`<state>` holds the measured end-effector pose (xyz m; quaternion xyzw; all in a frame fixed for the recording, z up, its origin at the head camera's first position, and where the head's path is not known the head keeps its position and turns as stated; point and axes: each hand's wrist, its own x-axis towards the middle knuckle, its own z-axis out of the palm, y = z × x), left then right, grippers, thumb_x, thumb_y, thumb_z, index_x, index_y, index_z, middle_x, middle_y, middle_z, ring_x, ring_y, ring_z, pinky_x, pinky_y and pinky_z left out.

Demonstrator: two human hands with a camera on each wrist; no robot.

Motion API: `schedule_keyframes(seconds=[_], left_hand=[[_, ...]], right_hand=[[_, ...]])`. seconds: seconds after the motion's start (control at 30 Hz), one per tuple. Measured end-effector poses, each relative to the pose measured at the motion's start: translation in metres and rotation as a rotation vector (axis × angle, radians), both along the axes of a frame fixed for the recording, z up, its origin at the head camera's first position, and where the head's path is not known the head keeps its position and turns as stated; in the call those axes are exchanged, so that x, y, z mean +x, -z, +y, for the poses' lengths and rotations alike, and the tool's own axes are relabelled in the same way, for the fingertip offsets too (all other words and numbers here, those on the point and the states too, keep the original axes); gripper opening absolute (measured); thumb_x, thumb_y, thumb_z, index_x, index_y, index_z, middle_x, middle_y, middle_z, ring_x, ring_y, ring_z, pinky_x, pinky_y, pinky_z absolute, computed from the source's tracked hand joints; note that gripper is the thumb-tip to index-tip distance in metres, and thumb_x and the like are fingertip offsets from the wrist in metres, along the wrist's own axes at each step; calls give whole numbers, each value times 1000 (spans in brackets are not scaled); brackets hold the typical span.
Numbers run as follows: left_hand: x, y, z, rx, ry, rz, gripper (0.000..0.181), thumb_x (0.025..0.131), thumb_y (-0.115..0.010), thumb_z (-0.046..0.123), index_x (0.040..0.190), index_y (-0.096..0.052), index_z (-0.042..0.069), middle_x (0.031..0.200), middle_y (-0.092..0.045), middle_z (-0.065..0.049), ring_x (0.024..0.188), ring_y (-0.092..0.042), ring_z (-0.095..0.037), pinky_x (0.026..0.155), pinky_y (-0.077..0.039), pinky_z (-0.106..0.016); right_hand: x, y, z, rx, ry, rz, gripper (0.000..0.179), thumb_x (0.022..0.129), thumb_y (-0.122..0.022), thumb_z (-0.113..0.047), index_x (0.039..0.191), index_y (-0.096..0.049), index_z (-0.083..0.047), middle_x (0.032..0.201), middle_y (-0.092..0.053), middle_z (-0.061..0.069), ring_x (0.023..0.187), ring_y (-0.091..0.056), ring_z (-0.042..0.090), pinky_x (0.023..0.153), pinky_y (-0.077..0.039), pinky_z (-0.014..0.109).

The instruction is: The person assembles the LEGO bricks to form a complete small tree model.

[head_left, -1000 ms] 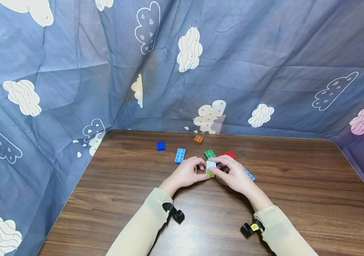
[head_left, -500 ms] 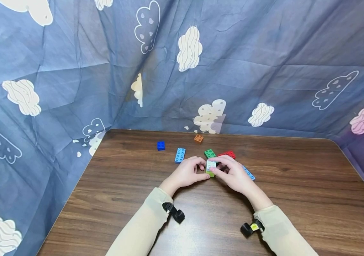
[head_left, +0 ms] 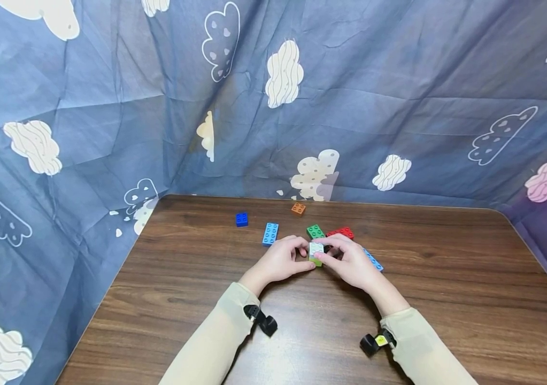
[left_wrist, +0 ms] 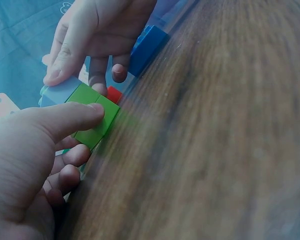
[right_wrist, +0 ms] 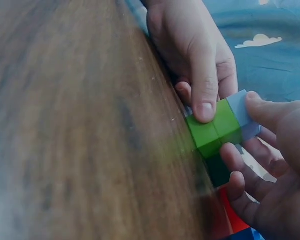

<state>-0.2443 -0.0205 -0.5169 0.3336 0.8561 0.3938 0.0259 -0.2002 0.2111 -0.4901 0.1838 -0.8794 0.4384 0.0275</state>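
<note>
A small stack stands on the wooden table between the two hands: lime green bricks [left_wrist: 110,116] below, a pale bluish-white brick [head_left: 316,247] with studs on top. My left hand [head_left: 280,261] pinches the lime green part, its thumb flat against the near face in both wrist views. From the other side, my right hand [head_left: 354,266] grips the pale brick between thumb and fingers, the thumb on its near face. The right hand's lower fingers hang beside the stack. Part of the stack's far side is hidden by the fingers.
Behind the stack lie a green brick [head_left: 315,231] and a red brick [head_left: 345,232]. A long blue brick [head_left: 374,260] is partly hidden by the right hand. Farther left are a light blue brick [head_left: 270,233], a dark blue brick [head_left: 241,219] and an orange-brown brick [head_left: 298,208].
</note>
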Motion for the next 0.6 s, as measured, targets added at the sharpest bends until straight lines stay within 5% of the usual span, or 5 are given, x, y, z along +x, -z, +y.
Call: schedule_keyframes(seconds=[0.6], left_hand=[[1, 0, -1, 8, 7, 8, 28, 93, -90, 27, 111, -72, 15, 102, -69, -1, 71, -53, -3, 65, -46, -20]], right_hand=[[2, 0, 0, -14, -44, -28, 30, 106, -76, -23, 134, -72, -13, 127, -69, 9, 87, -67, 15, 74, -56, 31]])
